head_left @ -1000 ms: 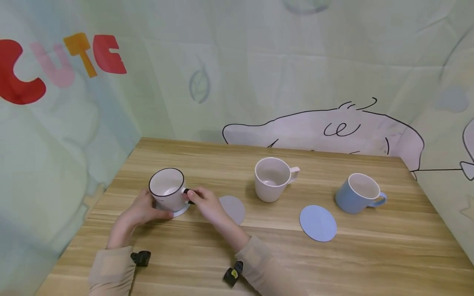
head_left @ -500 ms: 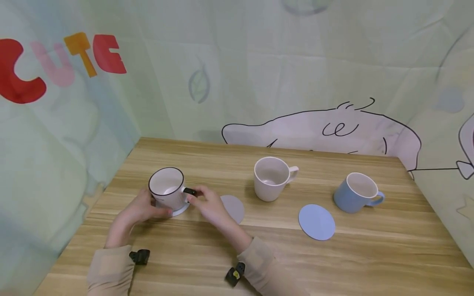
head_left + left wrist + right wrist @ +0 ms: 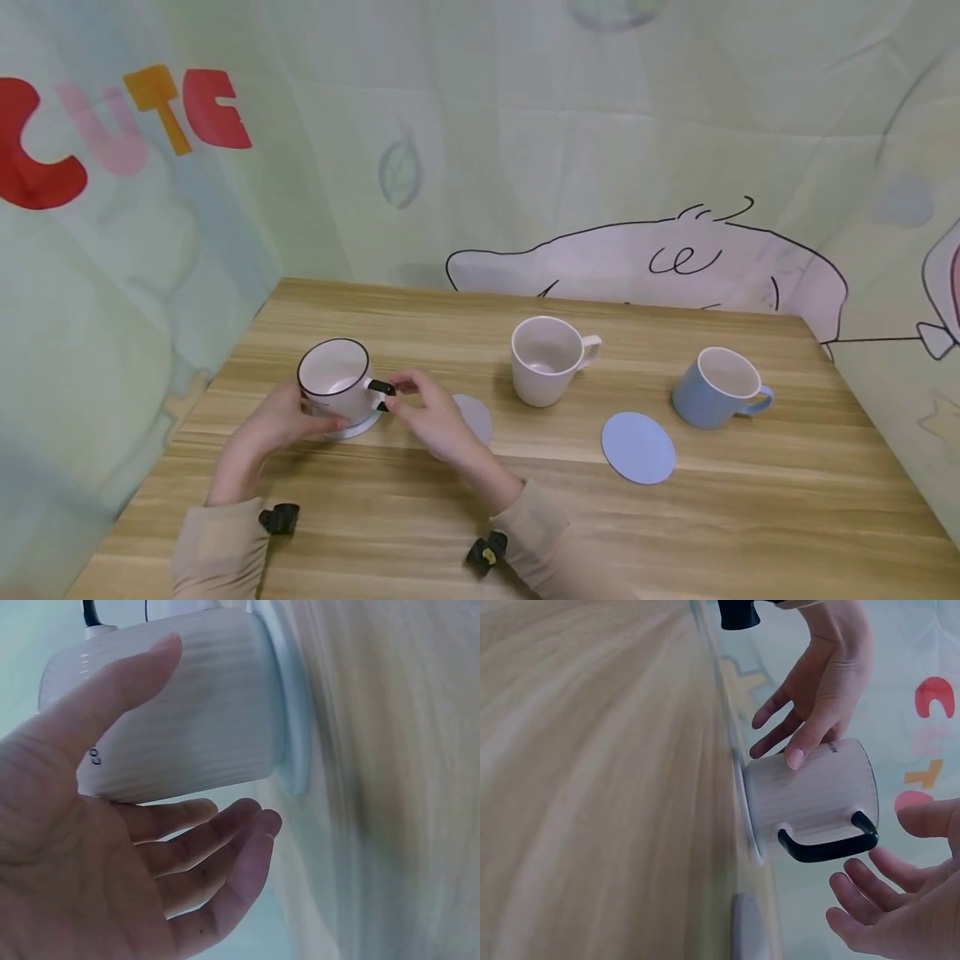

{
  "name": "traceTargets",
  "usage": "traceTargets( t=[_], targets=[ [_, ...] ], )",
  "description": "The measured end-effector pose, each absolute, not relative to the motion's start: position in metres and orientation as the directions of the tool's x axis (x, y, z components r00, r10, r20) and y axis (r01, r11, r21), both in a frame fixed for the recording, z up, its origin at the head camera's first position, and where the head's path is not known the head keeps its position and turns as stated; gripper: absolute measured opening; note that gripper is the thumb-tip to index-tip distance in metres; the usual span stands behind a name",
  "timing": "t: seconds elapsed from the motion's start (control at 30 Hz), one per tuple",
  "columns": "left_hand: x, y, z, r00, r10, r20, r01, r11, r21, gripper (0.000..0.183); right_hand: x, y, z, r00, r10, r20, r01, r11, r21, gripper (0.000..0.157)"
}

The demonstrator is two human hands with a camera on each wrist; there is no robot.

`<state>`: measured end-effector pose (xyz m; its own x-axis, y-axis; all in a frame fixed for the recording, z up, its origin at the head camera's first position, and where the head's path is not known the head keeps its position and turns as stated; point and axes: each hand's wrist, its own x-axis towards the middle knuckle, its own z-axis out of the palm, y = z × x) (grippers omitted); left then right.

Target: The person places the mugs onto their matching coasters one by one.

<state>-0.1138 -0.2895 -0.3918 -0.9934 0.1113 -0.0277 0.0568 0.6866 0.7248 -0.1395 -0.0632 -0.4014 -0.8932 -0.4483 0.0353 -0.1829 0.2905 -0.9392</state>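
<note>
The person's left hand (image 3: 276, 419), fingers loosely bent, rests its thumb on a white cylindrical mug (image 3: 351, 407) with black rim and handle (image 3: 382, 387), upright on a pale round coaster (image 3: 362, 429). The right hand (image 3: 437, 421) is relaxed and unclenched just beside the handle. Rightward: a grey round coaster (image 3: 476, 414), a white tapered mug (image 3: 542, 382), a light-blue round coaster (image 3: 637, 447), a blue mug (image 3: 700, 400).

Mug handle (image 3: 91, 613) cut off, left wrist view
</note>
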Motion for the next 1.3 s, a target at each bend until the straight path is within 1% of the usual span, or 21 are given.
traceTargets(
  t=[0.1,0.23,0.37,0.47,0.5,0.63,0.7,0.77,0.87,0.97,1.17,1.3],
  targets=[
    [-0.114,-0.288,-0.388,-0.993,0.115,0.005,0.083,0.685,0.724,0.081,-0.14,-0.06,-0.399,-0.889,-0.457,0.032,-0.196,0.315,-0.929,0.038],
    [-0.114,-0.287,-0.384,-0.993,0.115,0.026,0.099,0.689,0.718,0.079,-0.14,-0.056,-0.396,-0.883,-0.468,0.041,-0.211,0.317,-0.925,0.038],
    [-0.112,-0.288,-0.38,-0.996,0.087,0.012,0.07,0.707,0.704,0.076,-0.138,-0.057,-0.392,-0.878,-0.475,0.056,-0.224,0.304,-0.926,0.037],
    [-0.111,-0.289,-0.377,-0.999,0.044,-0.016,0.022,0.738,0.675,0.078,-0.136,-0.058,-0.389,-0.875,-0.479,0.067,-0.231,0.293,-0.928,0.037],
    [-0.11,-0.29,-0.376,-0.999,0.029,-0.027,0.004,0.75,0.661,0.081,-0.135,-0.059,-0.388,-0.875,-0.478,0.071,-0.233,0.289,-0.929,0.037],
    [-0.109,-0.29,-0.371,-0.996,-0.012,-0.085,-0.063,0.778,0.625,0.102,-0.134,-0.057,-0.385,-0.88,-0.467,0.084,-0.242,0.29,-0.926,0.038],
    [-0.109,-0.289,-0.368,-0.993,-0.029,-0.111,-0.091,0.79,0.606,0.111,-0.133,-0.056,-0.383,-0.881,-0.464,0.091,-0.261,0.317,-0.912,0.038],
    [-0.108,-0.288,-0.366,-0.992,-0.039,-0.122,-0.104,0.8,0.591,0.116,-0.132,-0.055,-0.382,-0.881,-0.461,0.103,-0.288,0.351,-0.891,0.038],
    [-0.107,-0.287,-0.363,-0.991,-0.047,-0.122,-0.11,0.812,0.574,0.117,-0.131,-0.053,-0.38,-0.88,-0.456,0.13,-0.336,0.406,-0.85,0.039],
    [-0.107,-0.287,-0.362,-0.991,-0.058,-0.122,-0.117,0.822,0.557,0.117,-0.129,-0.049,-0.378,-0.877,-0.455,0.155,-0.367,0.425,-0.828,0.04],
    [-0.104,-0.286,-0.359,-0.987,-0.08,-0.136,-0.14,0.848,0.511,0.117,-0.126,-0.039,-0.371,-0.868,-0.47,0.161,-0.385,0.43,-0.817,0.041],
    [-0.102,-0.285,-0.357,-0.989,-0.088,-0.119,-0.136,0.862,0.488,0.116,-0.125,-0.032,-0.366,-0.86,-0.475,0.186,-0.407,0.42,-0.811,0.042]
  ],
)
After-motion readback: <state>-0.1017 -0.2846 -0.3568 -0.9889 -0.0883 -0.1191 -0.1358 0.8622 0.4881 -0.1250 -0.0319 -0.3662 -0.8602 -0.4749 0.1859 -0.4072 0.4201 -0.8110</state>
